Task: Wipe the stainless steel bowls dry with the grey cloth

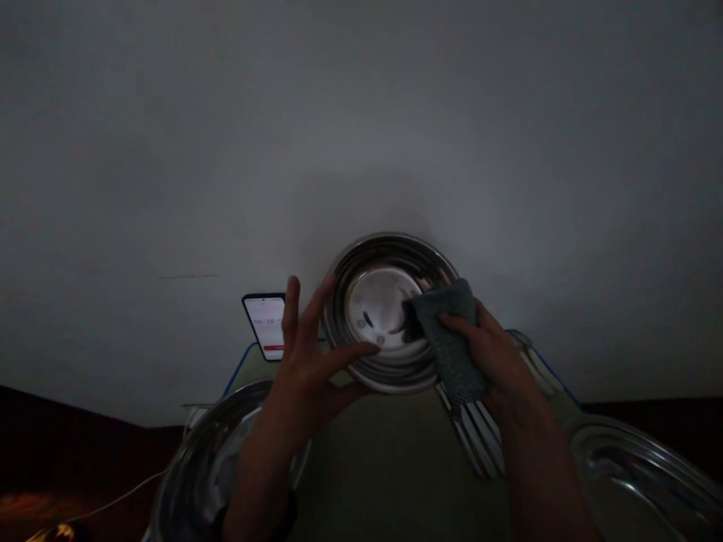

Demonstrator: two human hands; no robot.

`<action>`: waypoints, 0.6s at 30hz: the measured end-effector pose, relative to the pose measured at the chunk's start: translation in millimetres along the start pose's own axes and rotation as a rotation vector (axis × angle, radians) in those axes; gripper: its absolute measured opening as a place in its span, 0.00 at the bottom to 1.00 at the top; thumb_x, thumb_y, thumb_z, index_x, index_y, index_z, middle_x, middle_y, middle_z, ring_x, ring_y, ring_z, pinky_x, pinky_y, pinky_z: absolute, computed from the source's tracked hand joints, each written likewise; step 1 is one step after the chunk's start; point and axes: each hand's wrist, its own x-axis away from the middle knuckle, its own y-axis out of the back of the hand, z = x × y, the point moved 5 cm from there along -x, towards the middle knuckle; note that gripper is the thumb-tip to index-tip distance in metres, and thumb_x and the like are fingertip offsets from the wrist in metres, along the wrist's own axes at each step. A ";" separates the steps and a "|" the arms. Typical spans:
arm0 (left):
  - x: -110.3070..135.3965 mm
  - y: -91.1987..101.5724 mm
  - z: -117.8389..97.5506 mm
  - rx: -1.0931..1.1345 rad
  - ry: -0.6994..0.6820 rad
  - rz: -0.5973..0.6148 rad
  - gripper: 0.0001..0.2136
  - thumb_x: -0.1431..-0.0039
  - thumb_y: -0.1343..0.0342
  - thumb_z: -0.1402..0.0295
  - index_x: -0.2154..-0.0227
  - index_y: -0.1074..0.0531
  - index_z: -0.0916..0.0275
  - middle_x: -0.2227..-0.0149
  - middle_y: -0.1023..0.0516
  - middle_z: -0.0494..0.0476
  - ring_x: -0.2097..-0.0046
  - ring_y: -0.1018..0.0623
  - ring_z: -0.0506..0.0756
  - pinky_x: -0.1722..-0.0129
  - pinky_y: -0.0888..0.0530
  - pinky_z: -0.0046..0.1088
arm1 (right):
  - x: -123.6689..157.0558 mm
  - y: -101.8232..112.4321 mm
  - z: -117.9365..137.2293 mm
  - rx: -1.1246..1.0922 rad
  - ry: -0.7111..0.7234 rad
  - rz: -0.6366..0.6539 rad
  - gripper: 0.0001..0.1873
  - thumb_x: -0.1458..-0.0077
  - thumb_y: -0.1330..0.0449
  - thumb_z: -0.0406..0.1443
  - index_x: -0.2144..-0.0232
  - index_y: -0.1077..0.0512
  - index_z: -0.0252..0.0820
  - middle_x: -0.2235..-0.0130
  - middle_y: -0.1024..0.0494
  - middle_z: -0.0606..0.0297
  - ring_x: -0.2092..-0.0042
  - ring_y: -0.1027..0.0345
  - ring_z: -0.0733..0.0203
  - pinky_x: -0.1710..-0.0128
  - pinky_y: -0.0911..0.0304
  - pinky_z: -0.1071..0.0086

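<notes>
A round stainless steel bowl (389, 369) is held up above the table, its shiny inside facing me. My left hand (308, 361) grips its left and lower rim, thumb over the inside and other fingers around the outer edge. A folded grey-green cloth (452, 339) is pinched in my right hand (491, 354), thumb on top. The cloth lies over the right side of the bowl's rim and reaches inside. The fingers behind the cloth are hidden.
A large steel basin (192, 459) stands at lower left, another steel basin (638, 467) at lower right. Several pieces of cutlery (474, 436) lie under my right hand, with more cutlery (539, 361) beyond. A phone (265, 324) leans against the wall (361, 113) behind the green table (389, 467).
</notes>
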 end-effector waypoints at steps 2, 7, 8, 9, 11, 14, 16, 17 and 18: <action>-2.4 3.4 -2.4 0.045 -0.051 0.052 0.04 0.54 0.33 0.62 0.74 0.22 0.50 0.48 0.23 0.51 0.33 0.44 0.66 0.36 0.55 0.59 | 2.6 0.2 2.3 0.023 0.008 -0.023 0.22 0.56 0.34 0.46 0.59 0.30 0.46 0.72 0.24 0.69 0.73 0.31 0.59 0.75 0.35 0.66; -4.3 8.8 -8.5 0.157 0.129 0.003 0.08 0.44 0.42 0.60 0.75 0.23 0.54 0.75 0.18 0.51 0.72 0.19 0.54 0.61 0.24 0.33 | 15.6 -0.6 23.0 0.228 0.373 -0.300 0.21 0.45 0.46 0.55 0.64 0.31 0.46 0.67 0.25 0.63 0.64 0.30 0.56 0.67 0.35 0.64; -3.9 8.2 -8.5 0.148 0.216 -0.003 0.10 0.43 0.44 0.60 0.76 0.23 0.55 0.78 0.19 0.51 0.76 0.22 0.53 0.70 0.26 0.28 | 19.1 -3.8 26.5 0.278 0.466 -0.331 0.21 0.44 0.48 0.55 0.62 0.32 0.45 0.64 0.24 0.61 0.61 0.30 0.55 0.64 0.35 0.63; -3.4 6.8 -8.7 0.142 0.293 0.005 0.11 0.43 0.45 0.60 0.77 0.24 0.55 0.81 0.21 0.50 0.80 0.25 0.52 0.77 0.30 0.26 | 22.0 -7.8 28.7 0.329 0.544 -0.340 0.21 0.42 0.49 0.53 0.60 0.32 0.44 0.61 0.24 0.60 0.59 0.31 0.55 0.61 0.35 0.62; -3.3 3.0 -9.3 0.159 0.407 0.032 0.13 0.42 0.48 0.62 0.80 0.26 0.57 0.85 0.26 0.49 0.83 0.29 0.50 0.81 0.35 0.24 | 26.3 -17.3 30.4 0.450 0.663 -0.302 0.22 0.39 0.51 0.51 0.53 0.33 0.42 0.56 0.25 0.56 0.54 0.32 0.53 0.55 0.36 0.58; -3.3 -1.6 -5.4 0.210 0.568 0.046 0.15 0.41 0.51 0.63 0.82 0.32 0.59 0.87 0.32 0.47 0.84 0.33 0.49 0.82 0.39 0.24 | 33.3 -31.2 32.5 0.645 0.829 -0.172 0.20 0.37 0.51 0.45 0.49 0.33 0.41 0.50 0.27 0.53 0.47 0.36 0.51 0.47 0.41 0.53; -2.7 -3.5 -0.8 0.248 0.667 0.051 0.16 0.41 0.52 0.62 0.83 0.35 0.59 0.87 0.34 0.47 0.83 0.34 0.49 0.82 0.41 0.24 | 40.7 -40.4 33.6 0.760 0.922 -0.057 0.20 0.36 0.51 0.42 0.46 0.34 0.41 0.45 0.29 0.54 0.42 0.40 0.51 0.42 0.45 0.51; -2.0 -3.8 1.5 0.275 0.713 0.049 0.17 0.41 0.53 0.61 0.83 0.35 0.59 0.86 0.34 0.47 0.82 0.34 0.49 0.82 0.41 0.24 | 45.4 -45.8 33.6 0.812 0.956 0.011 0.22 0.36 0.51 0.40 0.43 0.36 0.41 0.42 0.31 0.55 0.40 0.42 0.52 0.40 0.47 0.51; -1.3 -3.5 3.4 0.315 0.752 0.036 0.17 0.41 0.52 0.61 0.83 0.35 0.60 0.86 0.34 0.48 0.81 0.34 0.50 0.81 0.40 0.24 | 50.9 -51.9 33.1 0.861 0.984 0.083 0.23 0.36 0.51 0.39 0.41 0.38 0.42 0.39 0.34 0.57 0.37 0.46 0.52 0.38 0.49 0.51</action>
